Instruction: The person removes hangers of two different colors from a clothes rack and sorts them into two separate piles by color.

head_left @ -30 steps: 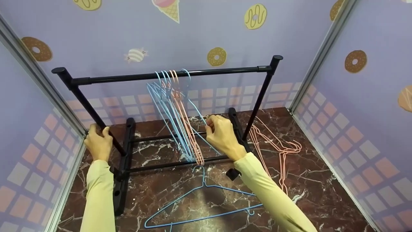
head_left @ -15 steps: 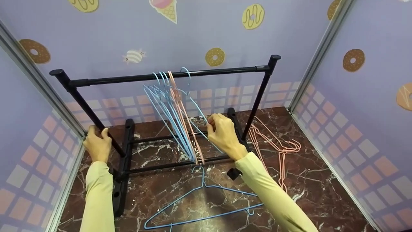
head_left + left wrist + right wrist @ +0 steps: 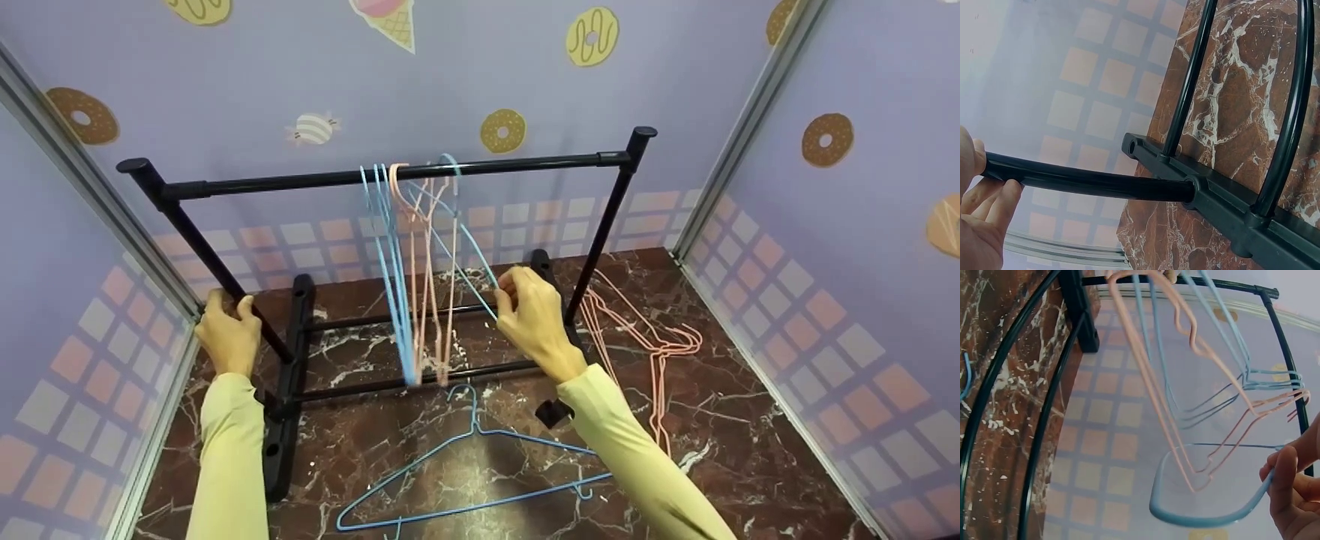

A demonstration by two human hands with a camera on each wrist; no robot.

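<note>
A black garment rack [image 3: 525,166] stands on the floor. My left hand [image 3: 229,334] grips its left upright post [image 3: 199,240]; in the left wrist view, thumb and fingers lie about the post [image 3: 1089,180]. My right hand [image 3: 534,311] pinches the sloping arm of a blue clothes hanger [image 3: 476,244], whose hook sits on the top rail. In the right wrist view that blue hanger [image 3: 1202,520] reaches out from the fingertips. Left of it on the rail hang pink hangers [image 3: 393,180], turned askew, then a tight bunch of blue hangers [image 3: 396,300].
One blue hanger [image 3: 450,511] lies flat on the marbled floor [image 3: 375,457] in front of the rack. Several pink hangers [image 3: 660,349] lie at the right, beyond the right upright [image 3: 600,232]. Patterned panels [image 3: 420,97] close in the back and both sides.
My right hand has moved slightly right with the blue hanger, its hook sliding along the rail. The pink hangers have swung and spread apart; the blue bunch has swung left at the bottom. The left hand stays put.
</note>
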